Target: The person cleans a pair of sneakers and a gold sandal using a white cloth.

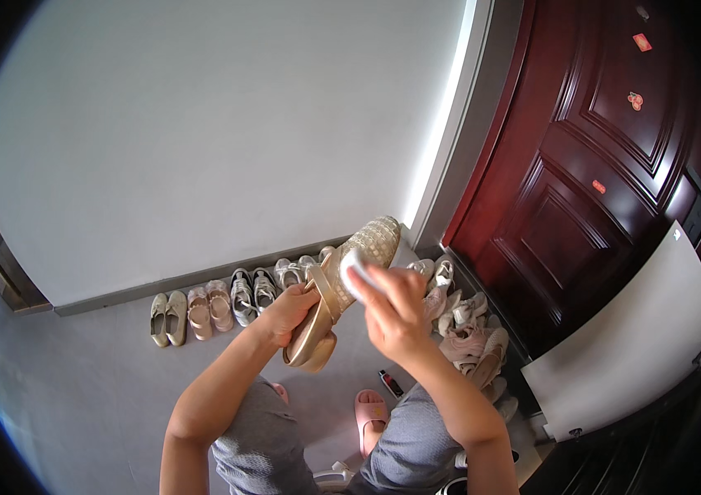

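Observation:
My left hand (292,314) grips a gold strappy shoe (370,244) around its rear opening. The shoe has a woven upper and a low block heel (319,354), and is tilted with its toe pointing up and to the right. A small white pad or cloth (352,272) is in the fingers of my right hand (397,309), over the side of the woven upper. The pad is slightly blurred, and whether it presses on the shoe cannot be told. Below, a pink slipper (368,405) is on one of my feet.
Beige flats (168,318), pink shoes (210,308) and black-and-white sneakers (253,294) line the wall's baseboard (202,274). More shoes (468,343) crowd beside the dark red door (564,229). A white cabinet door (629,346) stands swung out at right. A small dark tube or box (391,383) lies on the floor.

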### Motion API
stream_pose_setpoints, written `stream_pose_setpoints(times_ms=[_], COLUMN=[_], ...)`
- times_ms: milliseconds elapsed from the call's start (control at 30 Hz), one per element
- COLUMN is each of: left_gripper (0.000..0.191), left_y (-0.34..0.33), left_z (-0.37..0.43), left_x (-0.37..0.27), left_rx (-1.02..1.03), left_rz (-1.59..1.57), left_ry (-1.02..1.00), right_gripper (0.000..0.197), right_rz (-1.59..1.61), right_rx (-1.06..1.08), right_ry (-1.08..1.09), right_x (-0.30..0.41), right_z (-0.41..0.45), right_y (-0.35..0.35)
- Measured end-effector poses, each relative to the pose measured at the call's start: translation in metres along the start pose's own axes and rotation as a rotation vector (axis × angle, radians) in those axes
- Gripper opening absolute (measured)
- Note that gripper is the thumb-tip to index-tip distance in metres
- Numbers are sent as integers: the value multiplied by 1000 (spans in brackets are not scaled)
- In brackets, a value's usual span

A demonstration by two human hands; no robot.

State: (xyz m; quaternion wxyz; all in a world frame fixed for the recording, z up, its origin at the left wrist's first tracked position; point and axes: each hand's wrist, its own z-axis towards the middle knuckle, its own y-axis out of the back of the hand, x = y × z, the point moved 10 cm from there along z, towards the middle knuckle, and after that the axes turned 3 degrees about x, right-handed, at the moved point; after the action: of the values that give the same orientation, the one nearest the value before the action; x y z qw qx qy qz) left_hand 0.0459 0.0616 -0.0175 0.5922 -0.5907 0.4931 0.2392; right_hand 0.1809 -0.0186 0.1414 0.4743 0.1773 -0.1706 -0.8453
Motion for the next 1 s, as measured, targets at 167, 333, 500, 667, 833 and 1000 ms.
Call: stream_pose_setpoints(times_ms=[167, 333, 500, 667, 833, 1000], left_gripper=[24, 25, 22, 30, 34, 34], left_y=[14, 33, 39, 12, -1, -16], left_z=[-1, -5, -14, -38, -41, -39], left_x=[-16, -30, -57, -80, -79, -77], left_rx=[-150, -329, -387, -564, -602, -600], left_rz=[190, 412, 687, 1075, 1174, 1183], left_ry=[-121, -234, -527, -626, -682, -706], right_gripper=[48, 44, 46, 47, 50, 46], right_rz=[-60, 0, -78, 72, -52, 41], right_rx=[58, 121, 89, 164, 181, 247], right_ry=[99, 33, 56, 21, 16, 71], right_x=[-2, -10, -23, -14, -21, -5], right_z=[-4, 0, -2, -8, -3, -7], right_y=[-12, -11, -14, -19, -22, -29])
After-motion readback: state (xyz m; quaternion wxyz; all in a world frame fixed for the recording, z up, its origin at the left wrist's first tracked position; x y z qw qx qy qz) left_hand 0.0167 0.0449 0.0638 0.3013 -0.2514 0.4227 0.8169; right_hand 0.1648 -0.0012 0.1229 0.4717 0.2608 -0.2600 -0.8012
